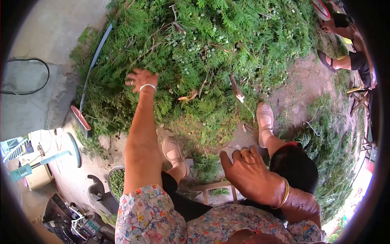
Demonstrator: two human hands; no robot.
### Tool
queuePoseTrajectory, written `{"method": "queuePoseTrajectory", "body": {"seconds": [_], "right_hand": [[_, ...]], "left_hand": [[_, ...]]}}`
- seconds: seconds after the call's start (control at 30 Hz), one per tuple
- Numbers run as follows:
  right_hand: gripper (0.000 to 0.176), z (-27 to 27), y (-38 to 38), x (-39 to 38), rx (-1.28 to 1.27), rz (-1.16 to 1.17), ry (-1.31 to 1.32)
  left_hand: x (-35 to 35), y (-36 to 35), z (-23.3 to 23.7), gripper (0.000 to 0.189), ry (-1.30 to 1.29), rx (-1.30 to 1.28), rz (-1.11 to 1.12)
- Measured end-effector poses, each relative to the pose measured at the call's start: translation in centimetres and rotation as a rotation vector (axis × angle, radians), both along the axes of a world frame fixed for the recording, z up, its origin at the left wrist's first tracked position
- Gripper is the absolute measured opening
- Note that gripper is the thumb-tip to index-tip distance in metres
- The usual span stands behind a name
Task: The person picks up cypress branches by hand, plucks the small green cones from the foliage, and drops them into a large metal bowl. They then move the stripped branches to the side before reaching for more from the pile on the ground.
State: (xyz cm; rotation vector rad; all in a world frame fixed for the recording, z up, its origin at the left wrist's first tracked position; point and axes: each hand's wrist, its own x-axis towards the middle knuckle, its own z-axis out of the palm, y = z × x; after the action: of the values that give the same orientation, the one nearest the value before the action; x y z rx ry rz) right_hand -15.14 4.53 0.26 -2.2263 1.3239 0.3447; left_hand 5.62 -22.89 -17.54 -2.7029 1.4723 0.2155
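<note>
A large pile of green conifer branches (191, 44), dotted with small pale-green cones, fills the upper middle. My left hand (142, 79), with a white bangle on its wrist, reaches out over the left part of the pile, fingers spread and slightly blurred. Nothing shows in it. My right hand (254, 177), wearing a ring and a gold bangle, is held near my knee with its fingers curled downward. Whatever those fingers may hold is hidden. A bare cut branch stub (235, 87) sticks out of the pile between the two hands.
By my left arm stands a bucket (117, 183) of small green cones. A broom (81, 118) leans along the pile's left edge. A fan (71, 149) lies at the left. Below is a wooden frame (215, 188). Another person's leg (341, 63) shows at the upper right.
</note>
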Motion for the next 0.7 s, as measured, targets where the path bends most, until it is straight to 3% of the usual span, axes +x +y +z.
{"method": "queuePoseTrajectory", "body": {"seconds": [0.03, 0.07, 0.1, 0.13, 0.17, 0.23, 0.27, 0.33, 0.37, 0.4, 0.47, 0.5, 0.57, 0.63, 0.7], "right_hand": [[0.041, -0.1, 0.0, 0.0, -0.002, -0.001, 0.0], [0.04, -0.1, 0.1, 0.0, 0.016, 0.011, -0.021], [0.04, -0.1, 0.1, 0.1, 0.036, 0.026, -0.041], [0.04, 0.0, -0.1, 0.1, 0.037, 0.033, -0.036], [0.04, 0.1, -0.3, 0.3, 0.065, 0.048, -0.011], [0.041, 0.1, -0.2, 0.6, 0.09, 0.066, 0.009], [0.041, -0.3, 0.0, 0.6, -0.025, 0.056, -0.024], [0.04, -0.6, 0.3, 0.7, -0.15, 0.045, -0.061], [0.038, -0.7, 0.4, 0.7, -0.176, 0.047, -0.059], [0.035, -0.5, 0.3, 0.6, -0.202, 0.048, -0.056], [0.037, 0.2, -0.3, 0.5, -0.144, 0.032, -0.048], [0.039, 0.7, -0.7, 0.4, -0.079, 0.018, -0.04], [0.034, 0.8, -1.5, 0.4, -0.17, -0.114, -0.145], [0.029, 0.7, -2.4, 0.4, -0.262, -0.242, -0.257], [0.026, 0.7, -3.4, 0.5, -0.387, -0.496, -0.617]], "left_hand": [[1.5, -0.8, -0.8, 0.087, 0.0, -0.002, -0.001], [3.6, -1.6, -2.8, 0.074, 0.118, 0.049, -0.018], [5.8, -2.4, -5.3, 0.061, 0.238, 0.102, -0.032], [8.2, -3.5, -9.0, 0.061, 0.243, 0.103, -0.026], [10.7, -4.8, -13.3, 0.042, 0.218, 0.225, -0.376], [7.9, -1.8, -8.4, 0.011, -0.461, 0.332, -1.148], [6.5, -0.2, -8.0, 0.011, -0.466, 0.331, -1.141], [4.9, 1.4, -7.0, 0.011, 0.189, 0.069, -0.782], [4.5, 1.8, -6.1, 0.011, 0.183, 0.062, -0.783], [4.2, 2.1, -4.9, 0.011, 0.139, 0.049, -1.023], [3.0, 3.3, -1.8, 0.023, 0.079, 0.028, -1.268], [2.2, 4.4, 0.6, 0.024, 0.47, 0.048, -0.898], [1.0, 7.2, 6.2, 0.024, 0.82, 0.049, -0.507], [0.1, 10.5, 12.5, 0.026, 1.085, -0.043, -0.304], [-0.4, 13.3, 18.3, 0.024, 1.13, -0.038, -0.218]]}}
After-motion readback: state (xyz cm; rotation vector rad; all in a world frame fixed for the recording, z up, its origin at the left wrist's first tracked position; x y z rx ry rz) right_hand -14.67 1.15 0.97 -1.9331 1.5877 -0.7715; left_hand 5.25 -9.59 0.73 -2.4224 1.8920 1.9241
